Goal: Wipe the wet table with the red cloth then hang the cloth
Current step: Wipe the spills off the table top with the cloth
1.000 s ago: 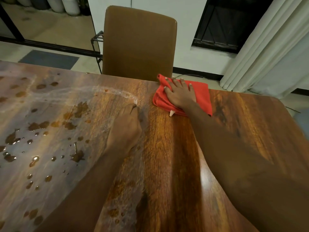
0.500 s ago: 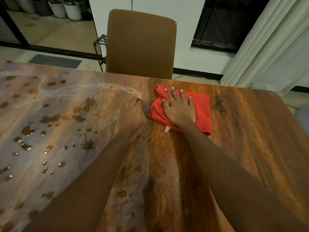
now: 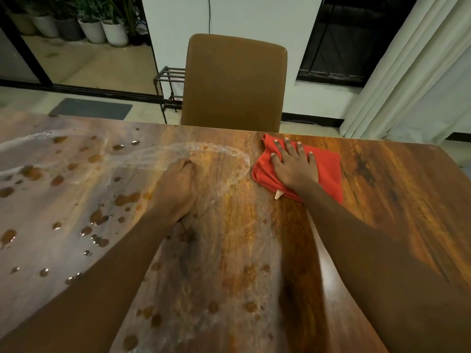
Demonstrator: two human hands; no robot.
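One red cloth [image 3: 328, 169] under right hand [image 3: 295, 166].

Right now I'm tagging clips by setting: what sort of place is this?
Probably a home dining area: a wooden table with a padded chair pushed up to it, white curtains at the right, and potted plants beyond a glass door.

Both arms reach forward, bare to above the wrist. The right hand [image 3: 295, 166] lies flat, palm down, with the fingers [image 3: 289, 149] spread and straight. The left hand [image 3: 175, 189] is curled in a loose fist, knuckles forward, well apart from the right.
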